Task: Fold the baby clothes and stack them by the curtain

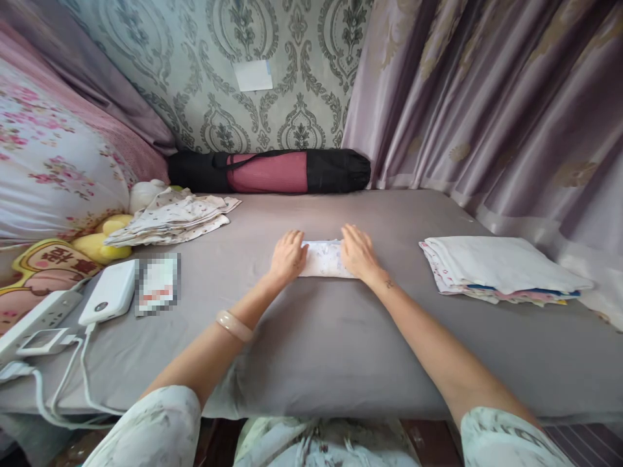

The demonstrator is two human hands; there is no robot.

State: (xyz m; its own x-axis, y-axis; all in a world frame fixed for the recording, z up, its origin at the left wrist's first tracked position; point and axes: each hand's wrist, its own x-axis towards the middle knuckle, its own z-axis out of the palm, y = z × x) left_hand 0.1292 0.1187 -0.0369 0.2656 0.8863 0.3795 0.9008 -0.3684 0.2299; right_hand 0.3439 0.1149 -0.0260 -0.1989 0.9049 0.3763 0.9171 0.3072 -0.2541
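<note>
Cloth [325, 259]: we see white, faintly printed fabric
Fold: narrow strip
Pose: flat, lengthwise across our view
Place: gray sheet [316, 363], between our left hand [289, 255] and right hand [360, 254]

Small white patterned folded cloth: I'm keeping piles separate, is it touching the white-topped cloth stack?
Apart: head view shows grey sheet between cloth and stack.

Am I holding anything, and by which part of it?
Your left hand is at the left end of the folded patterned cloth, your right hand at its right end; whether they grip or only press it cannot be told.
</note>
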